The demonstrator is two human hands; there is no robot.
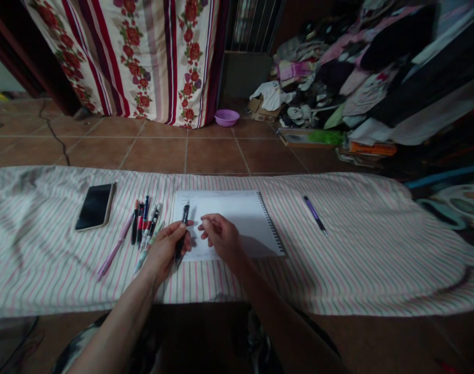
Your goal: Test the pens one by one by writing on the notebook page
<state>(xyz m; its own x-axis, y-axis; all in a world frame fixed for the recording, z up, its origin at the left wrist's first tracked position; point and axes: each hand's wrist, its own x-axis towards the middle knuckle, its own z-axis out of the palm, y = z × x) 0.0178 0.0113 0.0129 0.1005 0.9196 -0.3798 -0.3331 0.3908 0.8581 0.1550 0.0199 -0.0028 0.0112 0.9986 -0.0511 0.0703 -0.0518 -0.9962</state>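
My left hand (169,246) is closed around a black pen (186,212), which stands nearly upright over the left edge of a spiral notebook (245,208). Its top pokes out above my thumb. Over the white page, my right hand (220,236) hovers with loosely curled fingers that are a little apart, and I see nothing in them. Left of my left hand lies a bunch of several pens (145,221) in mixed colours, with a long pink pen (115,246) beside it. A purple and black pen (315,215) lies alone right of the notebook.
A smartphone (95,206) lies at the left on the striped cloth (361,259) covering the table. Beyond it are a tiled floor (159,148), a floral curtain (155,62), a purple basin (226,118) and a heap of clothes (338,72). A blue chair (443,213) stands at the right.
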